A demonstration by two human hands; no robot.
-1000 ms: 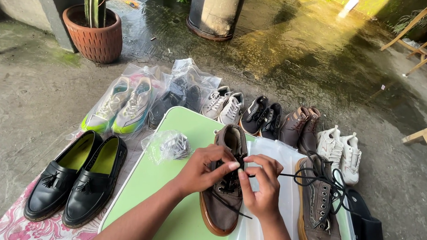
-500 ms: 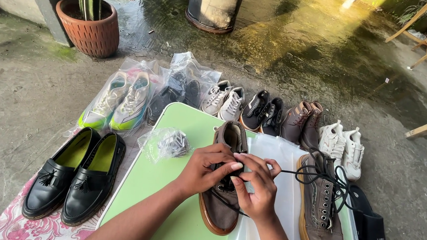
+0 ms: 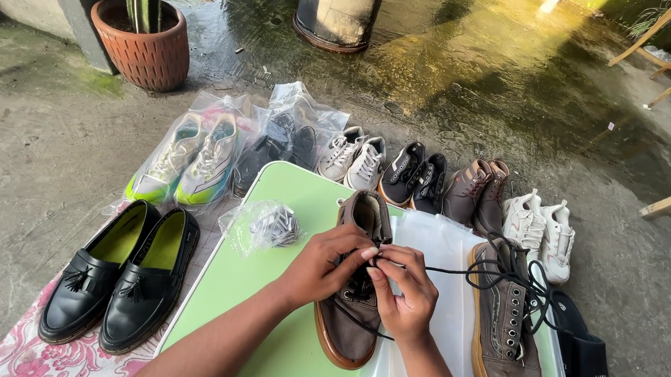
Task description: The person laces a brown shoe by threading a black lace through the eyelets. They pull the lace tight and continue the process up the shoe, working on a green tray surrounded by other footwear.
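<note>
Black lace [image 3: 451, 272] pinched by left hand [image 3: 325, 266] and right hand [image 3: 404, 291] over brown shoe [image 3: 354, 286] on green table [image 3: 273, 283].

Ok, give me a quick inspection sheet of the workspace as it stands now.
Surface: green table, clear plastic sheet on its right part.
Job's things: brown shoe with black lace; second brown shoe beside it.
Clutter: small plastic bag; black loafers; bagged sneakers; more shoe pairs on the ground.
Fingers: left hand and right hand pinch the lace over the shoe.
Cables: nothing seen.
Surroundings: wet concrete, clay plant pot.
</note>
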